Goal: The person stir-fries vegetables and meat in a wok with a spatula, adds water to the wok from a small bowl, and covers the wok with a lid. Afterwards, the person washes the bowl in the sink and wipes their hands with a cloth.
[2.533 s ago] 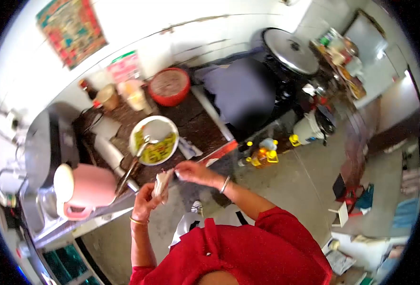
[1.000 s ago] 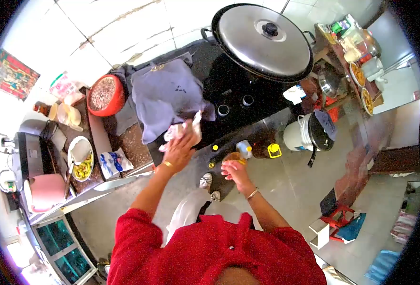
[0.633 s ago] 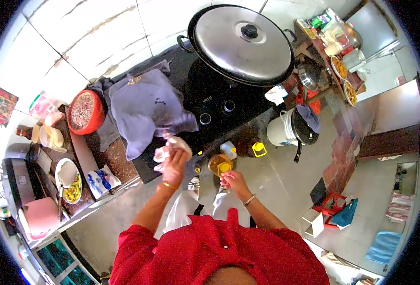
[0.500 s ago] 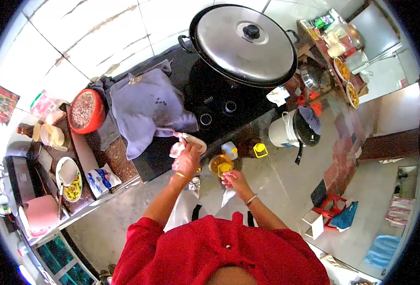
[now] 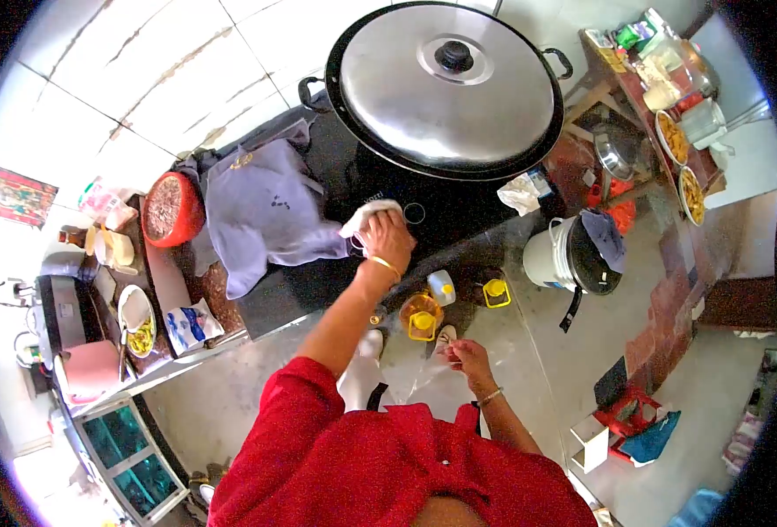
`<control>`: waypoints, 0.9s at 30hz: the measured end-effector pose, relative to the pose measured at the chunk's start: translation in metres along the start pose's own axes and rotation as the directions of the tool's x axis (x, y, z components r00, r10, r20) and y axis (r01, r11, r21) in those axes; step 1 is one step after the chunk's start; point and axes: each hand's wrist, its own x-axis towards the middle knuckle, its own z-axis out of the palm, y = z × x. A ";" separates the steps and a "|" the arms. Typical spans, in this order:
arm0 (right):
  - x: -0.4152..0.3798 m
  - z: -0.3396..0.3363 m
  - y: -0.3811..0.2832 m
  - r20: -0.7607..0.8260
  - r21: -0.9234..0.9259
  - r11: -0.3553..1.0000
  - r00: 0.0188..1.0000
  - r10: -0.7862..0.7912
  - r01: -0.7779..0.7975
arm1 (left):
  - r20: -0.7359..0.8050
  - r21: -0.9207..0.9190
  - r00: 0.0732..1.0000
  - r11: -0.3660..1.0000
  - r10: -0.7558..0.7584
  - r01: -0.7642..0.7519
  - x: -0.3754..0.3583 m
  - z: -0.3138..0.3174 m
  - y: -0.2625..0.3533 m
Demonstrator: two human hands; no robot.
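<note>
My left hand (image 5: 388, 241) is closed on a crumpled whitish cloth (image 5: 373, 213), pressed to the black cooktop (image 5: 296, 285) beside its round knobs. One knob (image 5: 414, 213) shows just right of the hand; the other is mostly covered. A grey-purple cloth (image 5: 266, 206) lies spread over the cooktop to the left. Lower down, in front of my body, my right hand (image 5: 469, 360) is pinched shut. Something thin and see-through seems to hang from its fingers, too faint to make out. Near it on the floor are a yellow-capped oil bottle (image 5: 421, 314) and a small whitish bottle (image 5: 441, 287).
A large lidded pan (image 5: 450, 97) stands at the back of the cooktop. Floor items include another yellow-capped bottle (image 5: 496, 292) and a white bucket (image 5: 548, 255). At left are a red bowl (image 5: 172, 211) and a food bowl (image 5: 136, 309); a laden shelf (image 5: 647, 110) is at right.
My left hand has moved up and right with the whitish cloth, from the cooktop's front edge to the knobs. My right hand has moved down and right, away from the oil bottle.
</note>
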 end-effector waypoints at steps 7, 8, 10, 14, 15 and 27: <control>0.015 -0.064 0.006 -0.086 0.006 1.000 0.996 0.020 -0.020 | 0.073 0.240 0.970 0.948 -0.232 0.209 0.083 -0.003 -0.073; 0.015 -0.070 0.008 -0.092 0.015 1.000 0.996 0.011 -0.010 | 0.061 0.226 0.982 0.960 -0.181 0.163 0.074 -0.012 -0.070; 0.015 -0.072 0.000 -0.078 0.054 0.998 0.997 -0.013 0.017 | 0.342 0.642 0.929 0.687 0.140 -0.340 0.052 -0.002 -0.066; 0.026 -0.075 -0.001 -0.123 0.038 0.997 0.990 0.068 -0.064 | 0.187 0.220 0.938 0.918 0.292 -0.330 0.034 0.005 -0.066; 0.028 -0.076 0.001 -0.106 0.059 0.996 0.992 0.067 -0.061 | 0.106 0.064 0.948 0.950 0.299 -0.307 0.041 0.004 -0.070; -0.008 -0.124 0.061 -0.201 0.241 0.964 0.966 0.165 -0.115 | 0.095 0.746 0.993 0.656 0.069 -0.117 0.256 0.116 -0.208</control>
